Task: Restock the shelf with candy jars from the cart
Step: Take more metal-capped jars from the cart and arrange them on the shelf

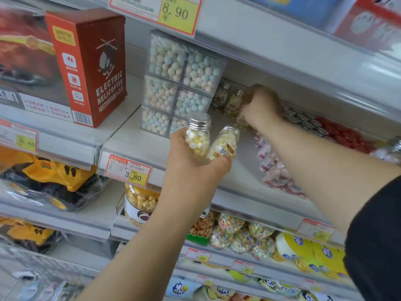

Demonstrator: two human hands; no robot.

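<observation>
Left hand (195,170) at the white shelf (134,137) edge, fingers curled round two silver-capped candy jars (198,140), price tag "3.80" (130,173) just below, right hand (261,105) deeper on the shelf, fingers curled on a blurred jar (241,121), red box "ELECTRIC HELICOPTER" (95,68), upper tag "8.90" (178,15).

The single wide camera on my head looks forward, close up, at the white metal store shelf (138,146).

Silver-capped jars (198,139), yellow-white candy; red helicopter box (91,68).
</observation>
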